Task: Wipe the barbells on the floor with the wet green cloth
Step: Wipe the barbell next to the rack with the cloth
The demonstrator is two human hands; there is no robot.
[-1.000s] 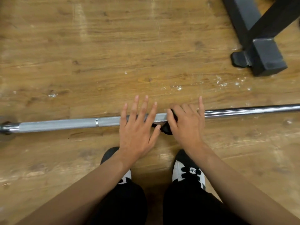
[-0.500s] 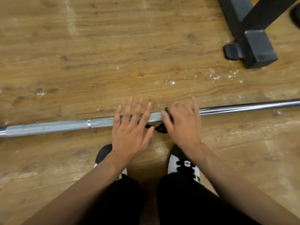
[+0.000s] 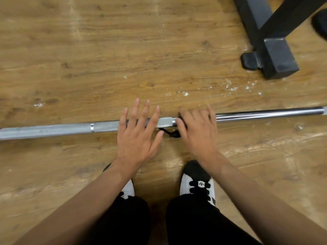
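Observation:
A long steel barbell (image 3: 53, 129) lies across the wooden floor from left to right, knurled on the left and smooth and shiny on the right. My left hand (image 3: 138, 135) rests flat on the bar with fingers straight and spread. Just to its right, my right hand (image 3: 196, 131) curls over the bar and grips a dark cloth (image 3: 172, 133) wrapped around it. Only a dark corner of the cloth shows below the bar; the hand hides the remainder.
A black metal equipment frame foot (image 3: 276, 55) stands on the floor at the upper right, beyond the bar. White crumbs (image 3: 231, 87) are scattered on the floor near it. My two black-and-white shoes (image 3: 198, 183) are just behind the bar.
The right hand with the cloth has slid a little to the right along the bar, uncovering the end of the knurled section. The left hand stays flat on the bar.

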